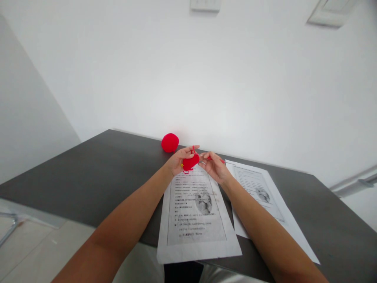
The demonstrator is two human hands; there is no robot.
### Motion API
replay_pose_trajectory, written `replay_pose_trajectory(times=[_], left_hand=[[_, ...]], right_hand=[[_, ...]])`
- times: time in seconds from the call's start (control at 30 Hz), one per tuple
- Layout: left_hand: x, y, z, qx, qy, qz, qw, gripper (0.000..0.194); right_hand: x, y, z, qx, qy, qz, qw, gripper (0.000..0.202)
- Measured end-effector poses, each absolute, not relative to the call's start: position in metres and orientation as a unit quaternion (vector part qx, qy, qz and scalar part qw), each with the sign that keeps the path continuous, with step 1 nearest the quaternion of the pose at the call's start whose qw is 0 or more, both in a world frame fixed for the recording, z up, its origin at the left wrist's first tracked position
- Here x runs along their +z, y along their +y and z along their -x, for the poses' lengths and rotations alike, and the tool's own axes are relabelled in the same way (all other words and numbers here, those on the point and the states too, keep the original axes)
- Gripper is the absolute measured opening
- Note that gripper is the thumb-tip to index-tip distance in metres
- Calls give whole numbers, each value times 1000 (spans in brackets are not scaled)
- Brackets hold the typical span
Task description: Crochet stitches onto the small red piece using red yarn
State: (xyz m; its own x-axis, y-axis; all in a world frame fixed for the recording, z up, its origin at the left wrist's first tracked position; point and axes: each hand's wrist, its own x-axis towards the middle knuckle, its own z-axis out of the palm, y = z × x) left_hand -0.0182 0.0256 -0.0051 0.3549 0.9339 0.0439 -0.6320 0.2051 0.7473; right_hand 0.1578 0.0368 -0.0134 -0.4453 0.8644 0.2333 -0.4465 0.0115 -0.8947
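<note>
Pinched in my left hand (177, 160) is a small red crochet piece (191, 162), with a strand of red yarn looped over the fingers. A bit of yellow shows at the piece's left edge, too small to name surely. My right hand (215, 167) is closed around a crochet hook (222, 160) with a red handle, its thin metal tip reaching the top right of the piece. Behind my left hand, the red yarn ball (170, 142) rests on the table near the wall.
A printed sheet (203, 245) with text and a picture lies under my hands on the dark table (88, 173), overhanging its front edge. Partly beneath my right forearm is a second printed sheet (282, 204). The white wall (188, 78) rises behind the table.
</note>
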Motion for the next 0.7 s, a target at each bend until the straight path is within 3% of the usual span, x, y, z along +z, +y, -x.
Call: replay_pose_trajectory(times=[0.3,0.57,0.7], left_hand=[[-5,28,15,537,220,-375,722,47],[-3,27,15,536,229,-395,710,53],[-3,27,13,538,243,-404,699,56]], right_hand=[[4,34,-167,624,-574,221,483,17],[6,30,-159,533,-596,277,533,31],[0,33,-157,540,-590,278,532,28]])
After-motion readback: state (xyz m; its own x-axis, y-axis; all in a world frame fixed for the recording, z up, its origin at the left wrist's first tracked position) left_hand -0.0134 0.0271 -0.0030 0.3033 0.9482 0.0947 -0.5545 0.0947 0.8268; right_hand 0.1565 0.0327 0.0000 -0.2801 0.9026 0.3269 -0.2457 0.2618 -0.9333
